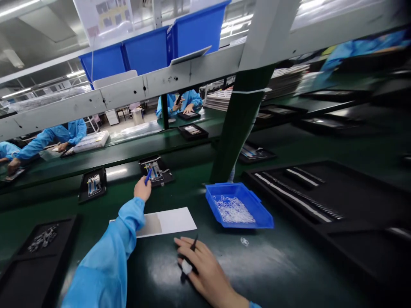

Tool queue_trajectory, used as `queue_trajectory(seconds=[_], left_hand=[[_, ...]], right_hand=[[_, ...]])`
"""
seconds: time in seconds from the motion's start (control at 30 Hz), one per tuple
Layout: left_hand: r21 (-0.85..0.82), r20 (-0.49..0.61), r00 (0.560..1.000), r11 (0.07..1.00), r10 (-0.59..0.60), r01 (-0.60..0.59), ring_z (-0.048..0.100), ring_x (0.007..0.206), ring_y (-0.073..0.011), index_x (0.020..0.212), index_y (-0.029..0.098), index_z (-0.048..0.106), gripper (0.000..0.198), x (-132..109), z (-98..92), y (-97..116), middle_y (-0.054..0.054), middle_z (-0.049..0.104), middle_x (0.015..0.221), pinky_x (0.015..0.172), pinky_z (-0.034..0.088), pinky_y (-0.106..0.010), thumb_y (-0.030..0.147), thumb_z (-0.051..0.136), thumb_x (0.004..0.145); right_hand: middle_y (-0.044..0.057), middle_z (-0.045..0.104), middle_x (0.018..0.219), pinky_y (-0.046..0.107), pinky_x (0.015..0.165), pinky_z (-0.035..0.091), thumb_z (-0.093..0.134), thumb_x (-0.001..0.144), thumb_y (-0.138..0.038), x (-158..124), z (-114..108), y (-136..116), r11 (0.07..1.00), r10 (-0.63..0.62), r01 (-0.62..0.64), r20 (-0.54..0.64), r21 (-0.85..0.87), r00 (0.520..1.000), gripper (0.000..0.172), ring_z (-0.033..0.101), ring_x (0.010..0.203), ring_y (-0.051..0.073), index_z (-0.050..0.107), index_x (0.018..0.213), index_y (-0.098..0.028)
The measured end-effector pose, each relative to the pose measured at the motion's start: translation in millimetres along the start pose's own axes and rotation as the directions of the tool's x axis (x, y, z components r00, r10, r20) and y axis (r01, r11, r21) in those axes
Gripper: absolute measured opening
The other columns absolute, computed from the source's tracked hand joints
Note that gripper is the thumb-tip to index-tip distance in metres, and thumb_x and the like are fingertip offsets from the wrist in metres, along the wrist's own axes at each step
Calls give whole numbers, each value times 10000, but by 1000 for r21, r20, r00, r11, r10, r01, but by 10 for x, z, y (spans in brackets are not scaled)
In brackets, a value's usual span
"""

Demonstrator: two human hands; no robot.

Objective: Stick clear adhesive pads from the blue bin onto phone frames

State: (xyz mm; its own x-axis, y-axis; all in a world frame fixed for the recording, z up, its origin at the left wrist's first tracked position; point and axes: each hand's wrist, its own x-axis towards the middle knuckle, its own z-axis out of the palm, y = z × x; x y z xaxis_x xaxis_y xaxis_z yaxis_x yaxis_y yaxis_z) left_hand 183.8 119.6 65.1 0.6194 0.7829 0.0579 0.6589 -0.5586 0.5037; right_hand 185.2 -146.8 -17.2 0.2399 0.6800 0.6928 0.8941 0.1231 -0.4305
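My left hand, in a light-blue sleeve, reaches forward and is closed on a small blue tool. The tool's tip touches a black fixture tray that holds a phone-like part on the conveyor belt. My right hand rests on the dark green table near the front. Its fingers are closed on thin black tweezers, and one finger wears a white wrap. A white sheet lies between my two hands.
A blue bin of small clear rings stands right of the sheet. A large black tray with long strips lies at right, another black tray with small metal parts at left. A second fixture rides the belt. Co-workers in blue sit across the line.
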Motion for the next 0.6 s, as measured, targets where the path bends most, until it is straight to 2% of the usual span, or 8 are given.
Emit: queue_trajectory(seconds=[0.07, 0.13, 0.3, 0.47, 0.6], left_hand=[[-10, 7, 992, 992, -128, 128, 640, 1047, -232, 1237, 151, 576, 329, 222, 55, -109, -114, 647, 1176, 921, 522, -442, 341, 524, 973], [-13, 32, 978, 978, -207, 208, 637, 1024, -227, 1211, 150, 583, 364, 347, 119, -193, -99, 633, 1174, 890, 536, -449, 400, 573, 947], [-27, 65, 951, 953, -301, 303, 629, 1025, -225, 1223, 161, 574, 357, 433, 214, -292, -98, 618, 1191, 881, 540, -440, 382, 582, 943], [-98, 59, 945, 941, -321, 325, 623, 1037, -229, 1217, 155, 574, 343, 416, 144, -341, -100, 607, 1207, 877, 544, -439, 345, 603, 933], [-234, 65, 951, 922, -302, 309, 645, 839, -166, 1193, 146, 569, 313, 267, -21, -336, -72, 638, 1069, 721, 572, -339, 335, 590, 944]], right_hand=[[73, 740, 1079, 386, 825, 590, 560, 857, -130, 85, 168, -29, 997, 64, -63, -31, 48, 997, 258, 687, 1014, 247, 640, 1066, -259], [71, 736, 1002, 376, 799, 588, 571, 856, -135, 179, 322, -43, 986, 132, -127, -48, 105, 990, 288, 685, 971, 244, 646, 1101, -265], [55, 719, 920, 359, 762, 558, 575, 859, -157, 393, 595, -83, 936, 287, -267, -57, 230, 956, 187, 670, 883, 237, 678, 979, -257], [52, 705, 867, 341, 731, 520, 561, 881, -220, 499, 598, -81, 873, 418, -379, -71, 307, 906, 131, 661, 834, 232, 689, 901, -241], [54, 711, 869, 334, 748, 501, 557, 888, -263, 538, 559, -29, 822, 498, -436, -92, 366, 862, 128, 662, 851, 232, 679, 894, -226]])
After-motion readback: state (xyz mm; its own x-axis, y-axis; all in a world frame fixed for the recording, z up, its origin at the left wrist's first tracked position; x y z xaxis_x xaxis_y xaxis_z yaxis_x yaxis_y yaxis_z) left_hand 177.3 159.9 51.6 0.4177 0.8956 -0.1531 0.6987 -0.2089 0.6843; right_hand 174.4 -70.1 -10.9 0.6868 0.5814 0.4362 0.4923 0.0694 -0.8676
